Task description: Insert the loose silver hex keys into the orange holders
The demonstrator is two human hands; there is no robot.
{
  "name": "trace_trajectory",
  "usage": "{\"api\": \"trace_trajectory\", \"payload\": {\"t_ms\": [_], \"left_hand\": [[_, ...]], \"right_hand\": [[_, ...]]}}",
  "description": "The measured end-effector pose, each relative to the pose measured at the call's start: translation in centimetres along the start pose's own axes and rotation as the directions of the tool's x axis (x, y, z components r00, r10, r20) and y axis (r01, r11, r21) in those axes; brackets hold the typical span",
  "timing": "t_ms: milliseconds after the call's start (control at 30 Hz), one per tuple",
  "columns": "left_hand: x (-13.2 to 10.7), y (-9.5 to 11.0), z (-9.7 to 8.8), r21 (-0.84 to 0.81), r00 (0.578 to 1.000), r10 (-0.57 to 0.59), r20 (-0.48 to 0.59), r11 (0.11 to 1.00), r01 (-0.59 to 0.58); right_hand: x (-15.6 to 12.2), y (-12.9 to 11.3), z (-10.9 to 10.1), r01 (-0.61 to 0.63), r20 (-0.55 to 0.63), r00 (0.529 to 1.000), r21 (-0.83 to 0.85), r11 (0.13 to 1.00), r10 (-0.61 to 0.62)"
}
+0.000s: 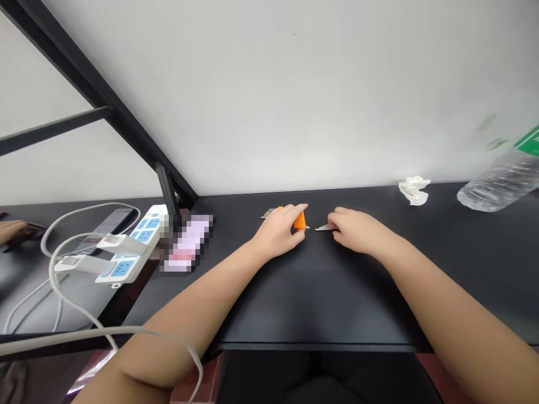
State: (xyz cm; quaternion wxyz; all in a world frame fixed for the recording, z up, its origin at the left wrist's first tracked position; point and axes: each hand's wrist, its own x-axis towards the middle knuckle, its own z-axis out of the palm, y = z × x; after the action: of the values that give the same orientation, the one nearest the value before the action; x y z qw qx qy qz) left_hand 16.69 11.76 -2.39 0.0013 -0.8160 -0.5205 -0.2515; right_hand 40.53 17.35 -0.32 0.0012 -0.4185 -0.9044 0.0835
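Observation:
My left hand (281, 230) rests on the black table (320, 292) and grips an orange holder (300, 220) with thin metal keys (269, 212) sticking out to its left. My right hand (354, 229) lies just to the right of it, fingers curled over a small bunch of thin metal keys (323, 227) that point toward the orange holder. The two hands are a short gap apart. Most of the holder is hidden under my left fingers.
A crumpled white tissue (414, 189) and a lying clear plastic bottle (501, 178) sit at the back right. A white power strip (126, 252) with plugs and grey cables lies left, beside a blurred pink object (187, 242). Another person's hand (10, 229) shows at far left.

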Motion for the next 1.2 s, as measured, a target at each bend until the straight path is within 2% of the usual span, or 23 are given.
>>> {"api": "trace_trajectory", "payload": {"t_ms": [200, 333, 567, 700, 867, 1033, 1200], "left_hand": [[-0.1, -0.1, 0.2, -0.019, 1.000, 0.009, -0.012, 1.000, -0.010], [0.0, -0.1, 0.2, -0.045, 1.000, -0.002, -0.016, 0.999, 0.001], [0.0, -0.3, 0.0, -0.056, 0.999, -0.029, -0.023, 0.998, 0.027], [0.0, -0.4, -0.1, -0.066, 0.998, -0.054, -0.033, 0.996, 0.052], [0.0, -0.4, 0.0, -0.058, 0.999, -0.024, -0.033, 0.998, 0.022], [-0.1, -0.5, 0.1, -0.043, 0.998, -0.051, -0.039, 0.998, 0.049], [0.0, 0.2, -0.1, -0.058, 0.999, 0.028, -0.034, 0.998, -0.030]], "right_hand": [[0.0, 0.1, 0.3, -0.007, 0.003, 1.000, -0.020, 1.000, 0.007], [-0.1, -0.5, 0.1, -0.006, -0.107, 0.994, -0.004, 1.000, 0.006], [-0.3, -0.4, -0.6, 0.248, -0.293, 0.940, 0.243, 0.938, -0.173], [-0.3, -0.1, -0.3, 0.319, -0.329, 0.915, 0.234, 0.919, -0.233], [-0.5, -0.5, -0.1, 0.333, -0.388, 0.887, 0.167, 0.928, -0.249], [-0.8, -1.8, 0.1, 0.345, -0.386, 0.880, 0.123, 0.930, -0.275], [-0.5, -2.6, 0.7, 0.408, -0.368, 0.882, 0.282, 0.868, -0.295]]}}
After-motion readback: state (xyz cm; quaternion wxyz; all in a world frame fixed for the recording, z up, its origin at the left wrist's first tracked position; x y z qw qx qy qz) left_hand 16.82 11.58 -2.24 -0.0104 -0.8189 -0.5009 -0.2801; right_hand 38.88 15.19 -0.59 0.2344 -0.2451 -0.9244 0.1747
